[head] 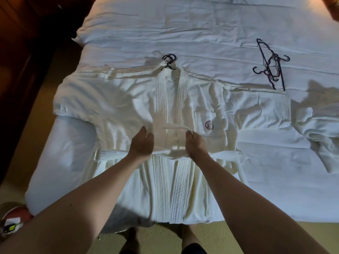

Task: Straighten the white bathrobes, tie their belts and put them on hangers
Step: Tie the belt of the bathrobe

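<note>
A white bathrobe (113,110) lies flat, front up, on the bed, with dark hanger hooks (169,60) sticking out at its collar. Its white belt (110,154) runs across the waist. My left hand (142,143) grips one belt end, and my right hand (195,143) pinches the other end, which loops between both hands above the waist. A dark logo (209,125) marks the chest pocket. A second white bathrobe (315,125) lies crumpled at the right.
Spare dark hangers (271,66) lie in a heap on the white bed cover (183,30) at the back right. Beige carpet (161,239) runs along the bed's near edge and left side. A reddish object (12,220) sits on the floor at lower left.
</note>
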`<state>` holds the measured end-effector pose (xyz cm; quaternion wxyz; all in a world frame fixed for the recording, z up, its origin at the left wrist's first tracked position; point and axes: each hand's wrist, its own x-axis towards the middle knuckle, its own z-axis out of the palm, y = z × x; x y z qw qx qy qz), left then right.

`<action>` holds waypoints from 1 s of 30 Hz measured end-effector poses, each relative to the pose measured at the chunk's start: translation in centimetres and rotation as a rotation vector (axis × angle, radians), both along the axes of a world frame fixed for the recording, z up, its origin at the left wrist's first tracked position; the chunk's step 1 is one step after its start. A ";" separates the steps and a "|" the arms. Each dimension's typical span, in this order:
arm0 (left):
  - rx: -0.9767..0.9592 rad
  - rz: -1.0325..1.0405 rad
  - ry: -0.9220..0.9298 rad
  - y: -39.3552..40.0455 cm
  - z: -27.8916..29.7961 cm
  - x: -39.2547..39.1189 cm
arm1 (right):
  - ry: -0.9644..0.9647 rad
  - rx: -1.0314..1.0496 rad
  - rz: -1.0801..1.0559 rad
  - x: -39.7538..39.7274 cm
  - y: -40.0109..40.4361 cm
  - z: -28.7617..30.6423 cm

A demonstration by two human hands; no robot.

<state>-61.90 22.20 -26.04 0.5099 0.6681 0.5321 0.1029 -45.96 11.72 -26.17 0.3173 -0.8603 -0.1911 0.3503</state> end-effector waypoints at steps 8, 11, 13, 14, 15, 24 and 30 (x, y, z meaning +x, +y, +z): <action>0.317 -0.389 -0.051 -0.6 1.1 0.8 | 0.305 0.030 0.016 -0.3 1.5 2.9; 0.358 -0.444 -0.038 -0.7 1.3 1.4 | 0.589 0.140 0.019 -0.8 1.2 3.3; 0.339 -0.420 -0.017 -0.7 1.3 1.6 | 0.831 0.244 -0.074 -0.8 1.1 3.5; 0.304 -0.395 -0.006 -0.7 1.3 1.6 | 0.891 0.284 -0.113 -0.7 1.2 3.4; 0.267 -0.385 0.008 -0.6 1.3 1.6 | 0.895 0.298 -0.152 -0.7 1.4 3.4; -0.003 -0.405 0.023 -0.1 1.3 0.9 | 0.597 0.321 -0.185 -0.1 1.9 3.5; -0.184 -0.170 -0.057 1.1 2.4 1.5 | 0.721 0.381 0.144 0.8 0.7 3.7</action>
